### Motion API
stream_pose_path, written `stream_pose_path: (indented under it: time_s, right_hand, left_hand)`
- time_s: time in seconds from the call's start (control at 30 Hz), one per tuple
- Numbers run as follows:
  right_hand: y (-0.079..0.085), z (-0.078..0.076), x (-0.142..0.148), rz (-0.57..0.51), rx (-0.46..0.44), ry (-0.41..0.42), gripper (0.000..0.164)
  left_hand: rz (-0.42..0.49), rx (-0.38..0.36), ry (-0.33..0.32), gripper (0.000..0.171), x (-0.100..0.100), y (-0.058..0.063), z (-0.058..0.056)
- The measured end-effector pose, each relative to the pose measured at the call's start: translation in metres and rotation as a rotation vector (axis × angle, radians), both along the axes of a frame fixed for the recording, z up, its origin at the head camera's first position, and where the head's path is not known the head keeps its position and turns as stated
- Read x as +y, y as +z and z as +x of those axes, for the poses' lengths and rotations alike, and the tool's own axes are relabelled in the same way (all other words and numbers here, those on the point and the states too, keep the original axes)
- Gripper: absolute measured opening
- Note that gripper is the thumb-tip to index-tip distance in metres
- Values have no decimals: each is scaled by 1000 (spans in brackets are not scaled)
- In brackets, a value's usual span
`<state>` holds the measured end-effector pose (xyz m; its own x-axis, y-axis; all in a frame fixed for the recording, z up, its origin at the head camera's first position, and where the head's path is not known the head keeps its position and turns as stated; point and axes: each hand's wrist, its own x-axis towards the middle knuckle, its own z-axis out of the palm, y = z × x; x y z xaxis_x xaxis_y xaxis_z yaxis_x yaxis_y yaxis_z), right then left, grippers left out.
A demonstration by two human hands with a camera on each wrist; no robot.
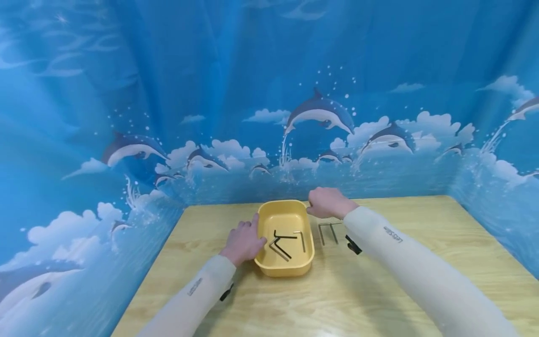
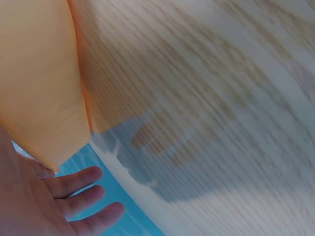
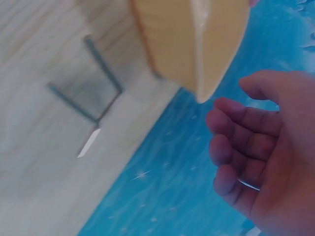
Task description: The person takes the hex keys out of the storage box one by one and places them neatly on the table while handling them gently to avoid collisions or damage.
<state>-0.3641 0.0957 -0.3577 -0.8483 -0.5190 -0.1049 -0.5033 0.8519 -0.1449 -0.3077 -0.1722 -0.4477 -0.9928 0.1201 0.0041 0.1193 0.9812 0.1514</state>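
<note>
A yellow plastic tray (image 1: 284, 271) stands on the table with several L-shaped hex keys (image 1: 286, 237) in it, some black, some silver. My left hand (image 1: 245, 241) rests at the tray's left rim, thumb over the edge; the left wrist view shows three straight fingers (image 2: 81, 181) beyond the tray's corner. Beside the tray's far right corner is my right hand (image 1: 330, 202). Its fingers (image 3: 224, 152) are loosely curled with nothing visible in them, and the thumb stands apart. Silver hex keys (image 1: 322, 235) lie right of the tray, near the right forearm.
The wood-grain table (image 1: 337, 290) extends on both sides of the tray. A blue curtain (image 1: 236, 182) printed with dolphins and clouds hangs behind the far edge and along both sides. Black wrist straps (image 1: 353, 245) show under the light sleeves.
</note>
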Motion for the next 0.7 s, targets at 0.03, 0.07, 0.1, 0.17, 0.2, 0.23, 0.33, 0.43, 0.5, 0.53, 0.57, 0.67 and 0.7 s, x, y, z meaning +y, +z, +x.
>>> stream_pose_path:
  time_s: [0.03, 0.07, 0.1, 0.17, 0.2, 0.23, 0.33, 0.43, 0.5, 0.53, 0.57, 0.67, 0.7]
  right_hand:
    - [3, 0, -5, 6, -6, 10, 42]
    - [5, 1, -9, 15, -17, 18, 44]
    - [7, 1, -14, 21, -30, 25, 45]
    - [10, 1, -22, 24, -58, 37, 48]
    - [11, 0, -27, 26, -71, 39, 49]
    - [10, 0, -33, 25, -86, 47, 50]
    - [9, 2, -49, 17, -117, 78, 51]
    - [7, 4, -62, 22, -146, 100, 51]
    - [6, 4, -68, 28, -176, 103, 50]
    - [6, 4, -70, 32, -196, 101, 49]
    - [6, 3, -71, 42, -215, 97, 47]
    - [6, 0, -75, 69, -263, 89, 36]
    - [6, -1, -76, 78, -274, 89, 32]
  left_hand:
    - [0, 5, 0, 81, -1, -1, 0]
    - [-2, 8, 0, 81, -1, -1, 0]
    - [0, 12, -3, 81, -2, -2, 1]
    - [4, 22, -9, 80, -2, -2, 1]
    - [5, 28, -11, 80, -2, -2, 0]
    - [5, 30, -10, 80, -3, -4, 2]
    - [-1, 35, -4, 80, -7, -7, 5]
    - [-22, 41, 0, 79, -9, -8, 6]
    - [-34, 49, -2, 79, -8, -8, 6]
    - [-40, 51, -5, 78, -8, -8, 5]
    - [-43, 53, -8, 78, -7, -7, 4]
    - [-37, 54, -10, 78, -4, -3, 1]
    - [-37, 55, -7, 78, -4, -2, 0]
